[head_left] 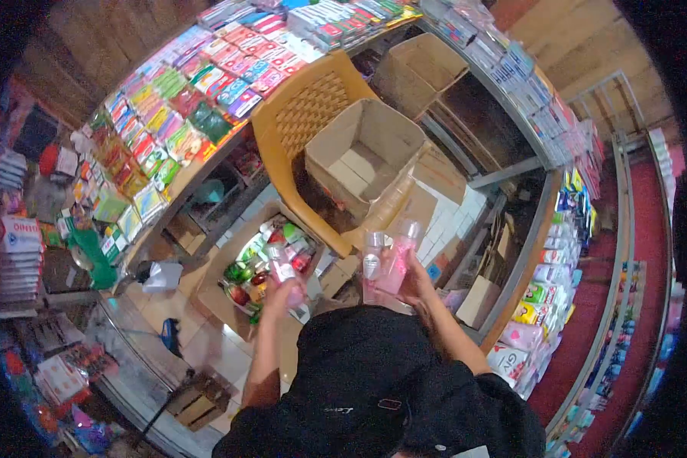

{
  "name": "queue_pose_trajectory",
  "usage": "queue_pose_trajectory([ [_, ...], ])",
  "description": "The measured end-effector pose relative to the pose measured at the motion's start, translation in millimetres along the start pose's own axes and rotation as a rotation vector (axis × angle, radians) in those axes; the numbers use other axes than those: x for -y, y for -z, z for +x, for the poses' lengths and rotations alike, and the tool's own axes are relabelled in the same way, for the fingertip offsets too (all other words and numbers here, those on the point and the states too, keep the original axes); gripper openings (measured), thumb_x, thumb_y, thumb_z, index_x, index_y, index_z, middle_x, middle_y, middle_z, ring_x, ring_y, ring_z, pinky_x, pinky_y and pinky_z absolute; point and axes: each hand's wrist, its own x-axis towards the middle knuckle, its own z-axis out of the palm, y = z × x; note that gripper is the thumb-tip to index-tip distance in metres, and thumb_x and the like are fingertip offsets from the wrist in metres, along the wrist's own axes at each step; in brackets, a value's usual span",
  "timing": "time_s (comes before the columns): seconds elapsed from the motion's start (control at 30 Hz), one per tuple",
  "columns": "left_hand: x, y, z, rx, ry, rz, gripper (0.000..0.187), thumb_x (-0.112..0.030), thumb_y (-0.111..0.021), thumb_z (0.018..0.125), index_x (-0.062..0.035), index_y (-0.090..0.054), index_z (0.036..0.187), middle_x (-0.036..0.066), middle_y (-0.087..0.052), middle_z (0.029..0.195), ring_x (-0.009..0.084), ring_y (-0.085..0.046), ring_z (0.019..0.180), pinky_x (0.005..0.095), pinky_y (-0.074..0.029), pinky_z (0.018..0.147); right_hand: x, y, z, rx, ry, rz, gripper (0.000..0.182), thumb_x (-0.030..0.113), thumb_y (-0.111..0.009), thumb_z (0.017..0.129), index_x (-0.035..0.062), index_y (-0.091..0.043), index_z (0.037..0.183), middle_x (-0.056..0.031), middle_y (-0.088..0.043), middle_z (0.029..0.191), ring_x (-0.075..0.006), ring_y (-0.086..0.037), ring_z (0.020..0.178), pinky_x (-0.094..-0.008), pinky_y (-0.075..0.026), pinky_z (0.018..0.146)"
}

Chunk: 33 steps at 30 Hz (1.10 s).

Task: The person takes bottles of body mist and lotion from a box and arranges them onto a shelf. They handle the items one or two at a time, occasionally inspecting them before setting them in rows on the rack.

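Note:
My left hand (279, 295) is wrapped round a pink bottle (284, 269) with a clear cap, held upright at a slight tilt. Just beyond it, on the floor, stands a cardboard box (214, 284) filled with bottles of several colours, green, red and amber among them. In my right hand (414, 282) are two more pink bottles side by side, one pink bottle (398, 263) nearer the palm and another pink bottle (372, 266) to its left. Both have clear caps. My fingers behind these two are partly hidden.
A tan plastic chair (278, 164) with a woven back carries an open cardboard box (336, 153). Counters stacked with packets (168, 114) curve around me. Another carton (420, 69) sits beneath the counter, and packs (538, 305) line the right side.

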Motion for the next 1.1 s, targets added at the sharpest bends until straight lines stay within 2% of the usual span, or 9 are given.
queue_pose_trajectory([
  [0.07,7.8,-42.1,-7.2,0.092,0.024,-0.178,0.028,-0.010,-0.072,0.077,-0.0052,-0.058,0.101,0.006,-0.062,0.086,0.0155,-0.063,0.076,0.0291,-0.053,0.066,1.5,-1.3,0.3,0.065,0.006,0.012,0.067,0.062,-0.044,0.090,0.0058,-0.049,0.124,-0.0221,-0.042,0.140,-0.0378,-0.048,0.124,-0.0536,-0.041,0.101],
  [0.13,12.5,-81.7,-8.9,0.080,-0.022,-0.071,0.032,-0.008,-0.073,0.078,-0.0057,-0.057,0.105,0.004,-0.062,0.089,0.0141,-0.062,0.079,0.0287,-0.052,0.069,3.3,6.7,4.7,0.170,0.058,0.008,0.064,0.062,-0.043,0.091,0.0058,-0.051,0.120,-0.0208,-0.045,0.137,-0.0368,-0.050,0.122,-0.0519,-0.043,0.101],
  [0.23,8.8,-126.6,-7.4,0.348,-0.048,-0.025,0.033,-0.008,-0.072,0.082,-0.0061,-0.057,0.111,0.000,-0.063,0.094,0.0127,-0.062,0.085,0.0289,-0.051,0.076,13.0,7.6,-5.2,0.110,0.169,-0.040,0.056,0.057,-0.047,0.092,0.0076,-0.049,0.120,-0.0141,-0.055,0.118,-0.0296,-0.057,0.110,-0.0490,-0.046,0.095],
  [0.53,14.5,-266.5,13.2,0.527,-0.093,0.363,0.044,-0.008,-0.078,0.077,-0.0033,-0.061,0.117,0.003,-0.066,0.103,0.0140,-0.064,0.090,0.0320,-0.053,0.081,75.2,79.4,-66.0,-0.013,0.273,-0.161,0.050,0.051,-0.041,0.097,0.0079,-0.050,0.120,-0.0052,-0.057,0.104,-0.0171,-0.058,0.101,-0.0390,-0.050,0.088],
  [0.67,29.9,-328.9,31.5,0.591,-0.048,0.561,0.044,-0.008,-0.078,0.076,-0.0030,-0.061,0.117,0.003,-0.067,0.103,0.0144,-0.064,0.091,0.0317,-0.053,0.081,107.4,118.8,-94.9,-0.069,0.385,-0.077,0.048,0.047,-0.042,0.098,0.0054,-0.049,0.122,-0.0071,-0.057,0.110,-0.0183,-0.058,0.103,-0.0357,-0.049,0.092],
  [0.77,39.4,-376.0,43.5,0.709,0.028,0.589,0.047,-0.009,-0.079,0.074,-0.0032,-0.059,0.116,0.004,-0.066,0.103,0.0144,-0.063,0.092,0.0317,-0.052,0.082,130.0,157.9,-114.1,0.052,0.498,-0.015,0.044,0.042,-0.045,0.099,0.0045,-0.050,0.123,-0.0080,-0.057,0.114,-0.0186,-0.056,0.108,-0.0357,-0.047,0.094],
  [0.9,49.4,-441.3,46.9,0.796,0.072,0.710,0.047,-0.011,-0.078,0.074,-0.0026,-0.059,0.116,0.004,-0.066,0.104,0.0149,-0.063,0.093,0.0321,-0.052,0.083,154.1,206.7,-138.5,0.037,0.633,-0.075,0.044,0.034,-0.047,0.100,0.0029,-0.046,0.132,-0.0098,-0.053,0.127,-0.0175,-0.054,0.114,-0.0355,-0.047,0.097],
  [1.03,70.6,-478.7,53.3,0.832,0.123,0.684,0.051,-0.010,-0.078,0.073,-0.0030,-0.057,0.118,0.004,-0.066,0.102,0.0160,-0.064,0.092,0.0334,-0.052,0.084,185.5,209.9,-185.1,-0.149,0.697,0.089,0.045,0.031,-0.050,0.099,0.0023,-0.045,0.134,-0.0083,-0.055,0.124,-0.0164,-0.054,0.113,-0.0336,-0.045,0.098],
  [1.1,81.7,-492.7,61.3,0.870,0.225,0.539,0.057,-0.006,-0.077,0.073,-0.0055,-0.052,0.124,0.006,-0.063,0.105,0.0203,-0.063,0.096,0.0355,-0.053,0.086,195.5,227.7,-197.2,-0.348,0.848,-0.090,0.045,0.030,-0.052,0.099,0.0027,-0.046,0.133,-0.0079,-0.056,0.122,-0.0156,-0.054,0.109,-0.0321,-0.046,0.094],
])
